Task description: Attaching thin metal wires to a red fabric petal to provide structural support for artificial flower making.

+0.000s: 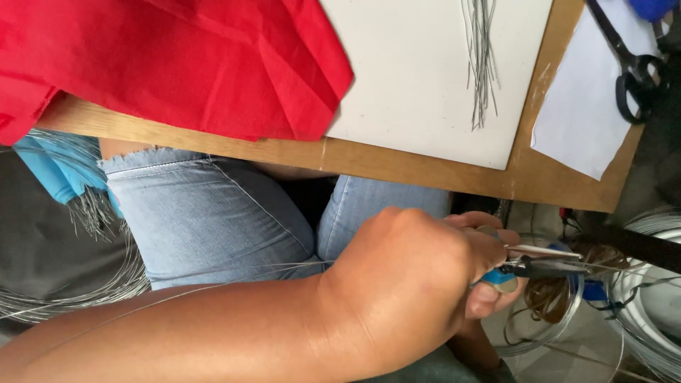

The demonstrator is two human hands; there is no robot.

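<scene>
We are seeing one hand [404, 284], closed around blue-handled pliers [528, 268] just below the edge of the wooden table [397, 167]. We cannot tell which hand it is, and the other is not showing. A thin wire [234, 273] is running across the jeans [213, 220]. Cut wire pieces [481, 57] are lying on a white board [411, 85], beside red cloth [177, 64].

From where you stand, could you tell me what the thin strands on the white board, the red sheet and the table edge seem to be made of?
The strands look like thin metal wire: grey, slightly shiny, straight and stiff. The red sheet seems to be cloth or perhaps crepe-like paper: matte, with soft folds and creases. The table edge looks like wood or fibreboard: brown, matte, with scuffs and pale smears. The white board is smooth and matte, possibly card or foam board.
</scene>
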